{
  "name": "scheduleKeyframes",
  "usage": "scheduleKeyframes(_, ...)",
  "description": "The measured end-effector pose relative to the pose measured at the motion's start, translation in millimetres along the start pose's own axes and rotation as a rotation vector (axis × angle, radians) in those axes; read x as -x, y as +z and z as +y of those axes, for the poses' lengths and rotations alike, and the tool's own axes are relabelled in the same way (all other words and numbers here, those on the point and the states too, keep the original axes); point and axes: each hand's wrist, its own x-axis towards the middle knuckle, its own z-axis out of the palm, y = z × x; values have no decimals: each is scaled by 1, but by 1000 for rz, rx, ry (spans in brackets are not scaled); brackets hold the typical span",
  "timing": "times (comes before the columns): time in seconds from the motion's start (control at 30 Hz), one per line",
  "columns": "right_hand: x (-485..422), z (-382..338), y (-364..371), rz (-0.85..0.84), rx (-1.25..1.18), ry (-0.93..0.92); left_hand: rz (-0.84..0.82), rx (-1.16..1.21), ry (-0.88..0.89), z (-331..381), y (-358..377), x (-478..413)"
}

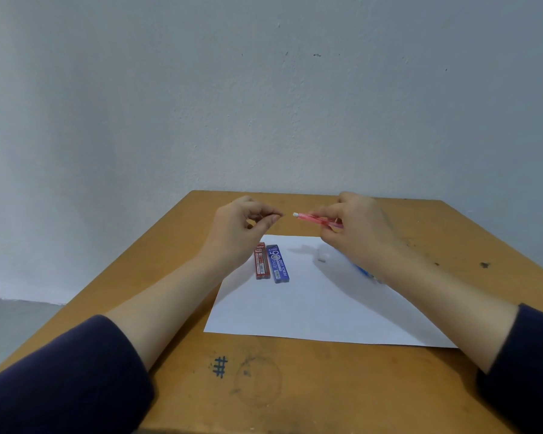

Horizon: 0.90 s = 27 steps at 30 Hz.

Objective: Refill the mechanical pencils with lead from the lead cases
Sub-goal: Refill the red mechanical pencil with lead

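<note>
Pink pencil [311,218] held in right hand [358,234] grip; left hand [242,233] pinched just beside, contents unclear.

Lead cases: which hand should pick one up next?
Left, probably: the left hand is nearer the lead cases, though its fingertips look pinched; the right hand grips the pink pencil.

On the paper [311,305], by its far left corner, the blue case [279,265] reads "PENCIL LEAD" along its length, with a big "0.5" above that. The red case [261,261], touching its left side, shows "2B"; the finer print is too small to read. A "#" mark [220,367] is inked on the table [342,389] near its front edge.
</note>
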Motion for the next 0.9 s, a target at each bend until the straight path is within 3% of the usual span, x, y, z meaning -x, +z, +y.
scheduleKeyframes(0.23, -1, 6, 10, 162, 36, -113, 2, 13, 50, 1, 0, 1)
scheduleKeyframes(0.9, -4, 12, 25, 345, 54, -247, -10, 21, 59, 4, 1, 2)
